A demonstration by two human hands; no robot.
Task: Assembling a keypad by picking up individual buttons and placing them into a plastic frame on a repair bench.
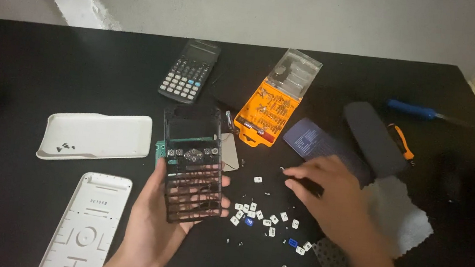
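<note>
Black tabletop: left hand (148, 224) grips a stripped calculator frame (194, 164), few keys seated; right hand (325, 190) pinches a dark tool (302, 184) over loose keys (267, 219), most unplaced.

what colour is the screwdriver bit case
Orange with a clear lid, bit case, seen in the head view.

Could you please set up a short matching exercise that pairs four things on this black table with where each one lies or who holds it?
Things:
1. calculator front shell
2. orange bit case
3. blue-handled screwdriver
4. white cloth

Places:
A. far right of the table
B. held up in the left hand
C. beside the right hand, on its outer side
D. lid open, behind the loose keys

Pairs: 1-B, 2-D, 3-A, 4-C
</note>
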